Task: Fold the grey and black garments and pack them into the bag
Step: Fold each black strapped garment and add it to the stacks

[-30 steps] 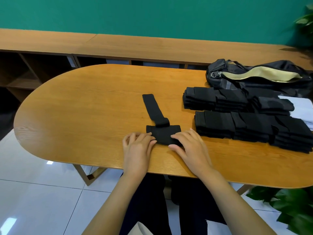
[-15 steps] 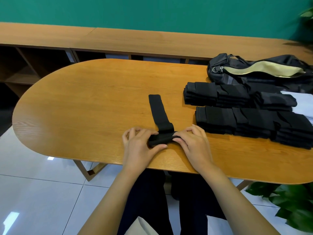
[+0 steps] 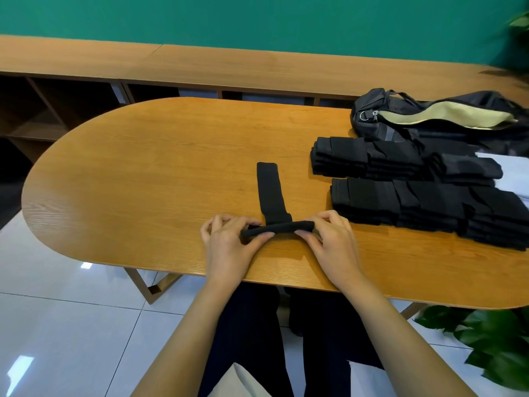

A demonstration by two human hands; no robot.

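Bridging left hand point(image 3: 226, 245) and right hand point(image 3: 333, 242), the black garment point(image 3: 270, 193) sits pinched.

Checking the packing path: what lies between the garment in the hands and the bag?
Two rows of folded garments, resting on the table; the head view shows them.

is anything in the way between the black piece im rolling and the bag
Yes. Two rows of folded black garments lie between the black garment, pinched by the left hand and the right hand, and the bag at the far right. It would likely need lifting over them.
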